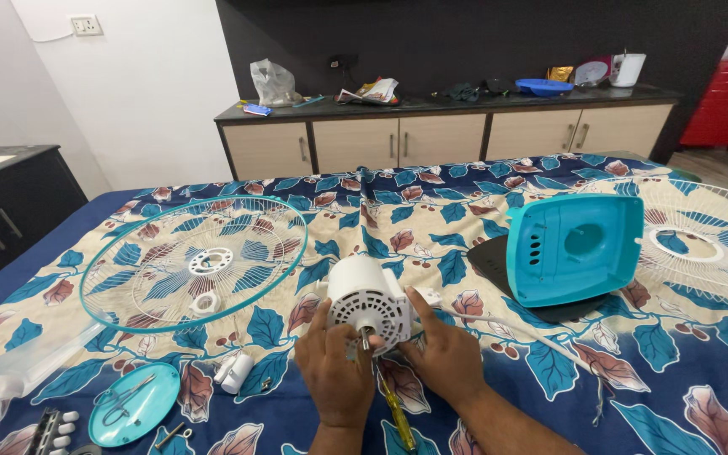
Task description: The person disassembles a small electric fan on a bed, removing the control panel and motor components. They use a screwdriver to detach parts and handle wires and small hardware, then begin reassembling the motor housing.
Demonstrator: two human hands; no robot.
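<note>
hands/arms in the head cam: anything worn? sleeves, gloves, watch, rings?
Both hands are bare: no gloves on the left hand or the right hand. Forearms are uncovered to the bottom edge of the frame, so no sleeves show. No watch, bracelet or band at either wrist. No rings on the fingers that show; some fingers are hidden behind the white fan motor.

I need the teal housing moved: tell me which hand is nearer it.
Right. The right hand sits on the motor's right side, toward the teal housing; the left hand is beyond the motor, farther off.
</note>
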